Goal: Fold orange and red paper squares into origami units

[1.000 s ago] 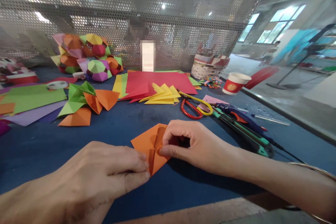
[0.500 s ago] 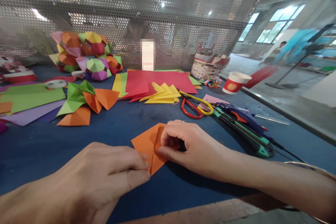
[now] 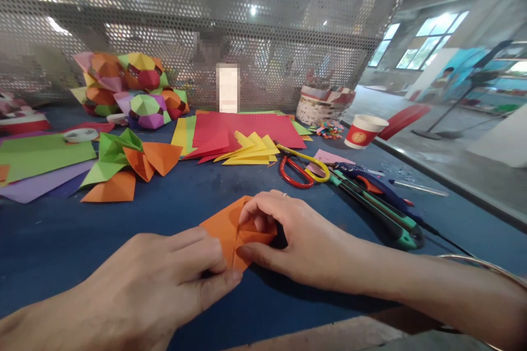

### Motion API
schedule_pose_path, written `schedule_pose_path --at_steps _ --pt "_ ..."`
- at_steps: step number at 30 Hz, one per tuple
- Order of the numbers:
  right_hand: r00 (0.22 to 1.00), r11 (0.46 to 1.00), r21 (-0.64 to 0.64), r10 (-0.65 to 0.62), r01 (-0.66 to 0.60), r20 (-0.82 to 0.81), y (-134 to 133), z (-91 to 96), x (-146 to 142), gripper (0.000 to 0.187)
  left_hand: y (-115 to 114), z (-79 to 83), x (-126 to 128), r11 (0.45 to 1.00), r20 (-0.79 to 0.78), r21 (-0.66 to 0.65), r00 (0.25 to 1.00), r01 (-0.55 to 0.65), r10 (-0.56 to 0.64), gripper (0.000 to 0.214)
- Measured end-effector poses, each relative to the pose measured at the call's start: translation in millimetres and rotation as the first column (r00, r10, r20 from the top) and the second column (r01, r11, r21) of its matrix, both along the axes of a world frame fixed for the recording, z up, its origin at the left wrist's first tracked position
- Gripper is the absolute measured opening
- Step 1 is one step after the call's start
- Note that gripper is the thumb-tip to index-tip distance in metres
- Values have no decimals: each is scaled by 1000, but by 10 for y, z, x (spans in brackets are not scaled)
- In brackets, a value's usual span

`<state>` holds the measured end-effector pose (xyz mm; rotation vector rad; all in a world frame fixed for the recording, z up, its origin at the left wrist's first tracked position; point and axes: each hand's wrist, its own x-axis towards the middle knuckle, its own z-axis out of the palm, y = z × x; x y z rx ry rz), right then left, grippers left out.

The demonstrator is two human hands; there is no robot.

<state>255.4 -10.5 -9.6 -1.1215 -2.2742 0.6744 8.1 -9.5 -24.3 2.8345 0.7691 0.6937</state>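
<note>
- While our left hand (image 3: 160,279) stays at the lower left edge of the orange paper (image 3: 222,222), its thumb now reaches further along this edge; the fingers are curled, and we judge that they grip the paper.
- Our right hand (image 3: 284,230) has become wider: half a second ago its thumb and forefinger were nearly together, now they stand apart, both touching the paper, with a lifted flap between them. Whether it pinches anything we cannot tell.
- For the folding, this seems to mean that the flap is being worked open along the crease; we take it as unfinished.
- The orange paper lies near the front of the blue bench (image 3: 177,208), between our two hands.
- Behind it we see yellow folded pieces (image 3: 261,149) before red sheets (image 3: 251,123), and to the right the scissors (image 3: 294,170) and a green-and-black utility knife (image 3: 382,216).
- Further back at left are faceted paper balls (image 3: 146,109); at right, a paper cup (image 3: 363,134) stands upright.
- Beyond the bench we have a perforated screen (image 3: 321,0), and bright windows (image 3: 430,38) at the right of the room.
</note>
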Motion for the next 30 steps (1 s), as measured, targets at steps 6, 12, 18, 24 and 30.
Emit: schedule_pose_path --at_steps 6,12,18,24,30 --pt "999 999 -25 -40 41 37 9 -26 51 39 -48 -43 9 998 -22 48 999 -40 42 44" --pt "999 995 -96 11 -8 35 63 -1 109 38 -34 -29 29 1000 8 21 1000 -22 21 43" --pt "999 997 -66 31 -29 27 96 -7 180 37 -59 -39 30 997 75 -66 996 -38 43 39" --pt "997 996 43 -81 81 1 116 -65 185 34 -42 -25 7 995 33 -88 999 -37 40 32" --pt "981 989 -59 -140 132 -138 179 -47 178 22 -72 23 8 929 -55 -301 976 -216 209 20"
